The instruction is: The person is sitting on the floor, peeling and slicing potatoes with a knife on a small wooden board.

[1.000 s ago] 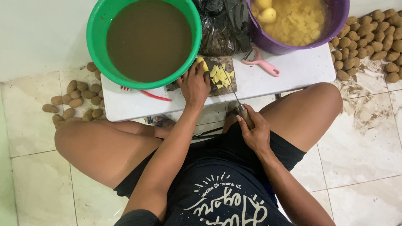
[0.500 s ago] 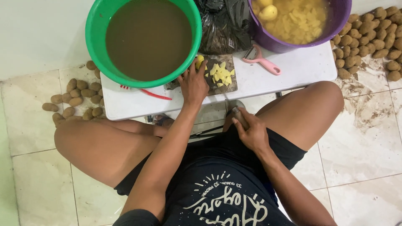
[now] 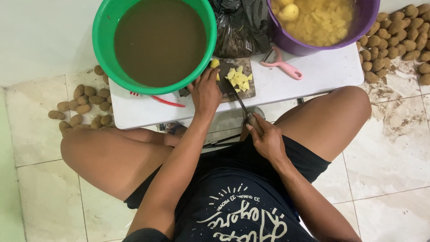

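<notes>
Potato pieces being cut at the table's near edge

The right hand [image 3: 267, 140] grips a knife [image 3: 242, 105]; the left hand [image 3: 205, 92], fingers flat and holding nothing, steadies the cutting board [image 3: 244, 92] beside the potato pieces [image 3: 239, 79]. The blade could slip towards those fingers, or nudge pieces off the table [image 3: 313, 74].

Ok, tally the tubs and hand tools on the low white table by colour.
Green tub: 1
Purple tub: 1
Pink peeler: 1
Red-handled tool: 1
Knife, in the right hand: 1
Total: 5
</notes>
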